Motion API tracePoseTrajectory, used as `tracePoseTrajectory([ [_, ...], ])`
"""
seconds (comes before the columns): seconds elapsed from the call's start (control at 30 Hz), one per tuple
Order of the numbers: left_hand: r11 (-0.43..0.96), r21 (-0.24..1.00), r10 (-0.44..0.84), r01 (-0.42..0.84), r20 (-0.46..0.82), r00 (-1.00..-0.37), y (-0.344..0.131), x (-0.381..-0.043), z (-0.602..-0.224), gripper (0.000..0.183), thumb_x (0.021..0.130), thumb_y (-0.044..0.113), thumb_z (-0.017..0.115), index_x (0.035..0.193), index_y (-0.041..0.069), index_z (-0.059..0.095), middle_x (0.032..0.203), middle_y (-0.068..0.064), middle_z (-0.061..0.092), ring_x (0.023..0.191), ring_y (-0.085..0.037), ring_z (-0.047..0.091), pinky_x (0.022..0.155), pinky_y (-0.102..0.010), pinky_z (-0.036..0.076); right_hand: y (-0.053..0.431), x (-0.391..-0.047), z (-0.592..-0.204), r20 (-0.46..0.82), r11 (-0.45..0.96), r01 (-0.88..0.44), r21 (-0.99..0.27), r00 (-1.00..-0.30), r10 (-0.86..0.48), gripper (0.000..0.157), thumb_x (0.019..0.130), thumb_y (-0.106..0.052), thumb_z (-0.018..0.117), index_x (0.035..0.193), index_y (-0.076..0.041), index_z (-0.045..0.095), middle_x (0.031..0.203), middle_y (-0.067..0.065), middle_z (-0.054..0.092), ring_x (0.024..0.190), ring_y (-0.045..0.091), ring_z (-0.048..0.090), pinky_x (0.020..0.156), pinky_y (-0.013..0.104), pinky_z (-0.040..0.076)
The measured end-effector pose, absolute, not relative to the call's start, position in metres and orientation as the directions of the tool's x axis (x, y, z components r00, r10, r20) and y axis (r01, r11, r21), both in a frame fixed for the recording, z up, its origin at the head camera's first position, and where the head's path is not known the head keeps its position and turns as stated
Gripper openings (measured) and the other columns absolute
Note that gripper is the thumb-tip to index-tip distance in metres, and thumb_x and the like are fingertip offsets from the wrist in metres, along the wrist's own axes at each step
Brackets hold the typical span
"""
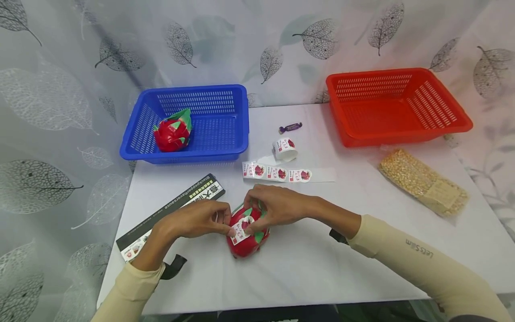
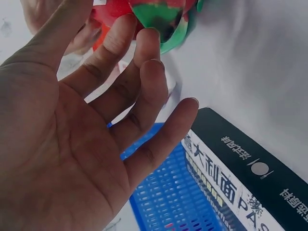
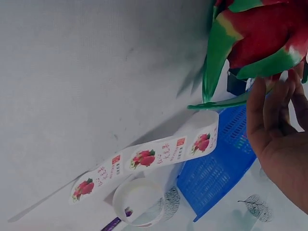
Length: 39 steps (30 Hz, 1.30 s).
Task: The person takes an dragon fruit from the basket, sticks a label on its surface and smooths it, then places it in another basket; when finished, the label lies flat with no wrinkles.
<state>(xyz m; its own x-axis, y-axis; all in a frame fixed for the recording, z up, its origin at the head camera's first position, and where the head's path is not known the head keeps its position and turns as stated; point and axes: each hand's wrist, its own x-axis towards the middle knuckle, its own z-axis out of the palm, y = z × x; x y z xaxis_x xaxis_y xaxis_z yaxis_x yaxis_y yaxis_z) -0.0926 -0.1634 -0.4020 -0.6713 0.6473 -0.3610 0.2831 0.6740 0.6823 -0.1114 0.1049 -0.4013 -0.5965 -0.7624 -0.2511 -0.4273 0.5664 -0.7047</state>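
A red dragon fruit (image 1: 249,246) with green scales lies on the white table, a printed label sticker (image 1: 240,232) on its upper side. My left hand (image 1: 197,219) holds the fruit's left side, its thumb on the sticker's lower left corner. From the other side my right hand (image 1: 279,205) holds the fruit, fingers over its leafy top and thumb at the sticker's right edge. In the left wrist view the remaining fingers (image 2: 154,91) of the left hand are loosely bent beside the fruit. Behind the fruit lies a strip of similar stickers (image 1: 277,173).
A blue basket (image 1: 217,154) at back left contains another dragon fruit (image 1: 173,133). At back right stands a red basket (image 1: 386,136). Also on the table are a long pasta box (image 1: 173,214), a sticker roll (image 1: 284,150), a purple-wrapped candy (image 1: 290,128) and a bag of corn kernels (image 1: 422,181).
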Motion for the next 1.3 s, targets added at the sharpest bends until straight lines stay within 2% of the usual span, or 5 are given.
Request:
tracePoseTrajectory([
  [0.23,0.702,0.654,0.597,0.281,-0.326,-0.733,-0.162,-0.097,-0.388,0.026,0.093,0.038,0.083,0.099,0.017,0.069,0.083,0.006,0.062,0.078,-0.014,0.058,0.065,-0.03,0.052,0.101,-0.105,-0.404,-0.199,0.539,-0.613,-0.578,-0.535,-0.821,0.081,0.074,-0.061,0.089,0.141,-0.024,0.061,0.144,-0.002,0.052,0.138,0.016,0.041,0.108,0.039,0.05],
  [0.43,0.715,0.622,0.573,0.321,-0.257,-0.778,-0.158,-0.098,-0.373,0.018,0.1,0.034,0.075,0.103,0.018,0.071,0.086,0.006,0.063,0.082,-0.013,0.059,0.069,-0.03,0.052,0.095,-0.1,-0.413,-0.197,0.505,-0.706,-0.497,-0.475,-0.857,0.096,0.078,-0.061,0.088,0.155,-0.02,0.05,0.156,0.0,0.051,0.148,0.02,0.039,0.124,0.049,0.036],
  [0.67,0.715,0.61,0.563,0.341,-0.214,-0.798,-0.152,-0.097,-0.365,0.016,0.104,0.032,0.069,0.11,0.018,0.072,0.094,0.006,0.067,0.092,-0.014,0.061,0.077,-0.032,0.054,0.087,-0.097,-0.415,-0.206,0.496,-0.74,-0.454,-0.454,-0.867,0.091,0.079,-0.057,0.089,0.154,-0.023,0.051,0.154,-0.001,0.054,0.148,0.02,0.045,0.122,0.055,0.035],
  [0.9,0.738,0.604,0.524,0.301,-0.231,-0.82,-0.152,-0.095,-0.364,0.019,0.105,0.03,0.069,0.117,0.016,0.072,0.1,0.004,0.069,0.096,-0.015,0.063,0.079,-0.032,0.056,0.079,-0.098,-0.413,-0.242,0.469,-0.805,-0.362,-0.405,-0.882,0.086,0.076,-0.058,0.089,0.151,-0.034,0.056,0.156,-0.003,0.054,0.146,0.019,0.047,0.119,0.05,0.039],
  [1.3,0.755,0.59,0.468,0.285,-0.181,-0.865,-0.158,-0.095,-0.369,0.018,0.106,0.031,0.067,0.117,0.017,0.071,0.1,0.004,0.068,0.095,-0.016,0.062,0.077,-0.033,0.055,0.074,-0.099,-0.409,-0.267,0.443,-0.837,-0.321,-0.369,-0.89,0.082,0.077,-0.06,0.087,0.15,-0.037,0.057,0.149,-0.003,0.058,0.136,0.02,0.052,0.115,0.045,0.043],
])
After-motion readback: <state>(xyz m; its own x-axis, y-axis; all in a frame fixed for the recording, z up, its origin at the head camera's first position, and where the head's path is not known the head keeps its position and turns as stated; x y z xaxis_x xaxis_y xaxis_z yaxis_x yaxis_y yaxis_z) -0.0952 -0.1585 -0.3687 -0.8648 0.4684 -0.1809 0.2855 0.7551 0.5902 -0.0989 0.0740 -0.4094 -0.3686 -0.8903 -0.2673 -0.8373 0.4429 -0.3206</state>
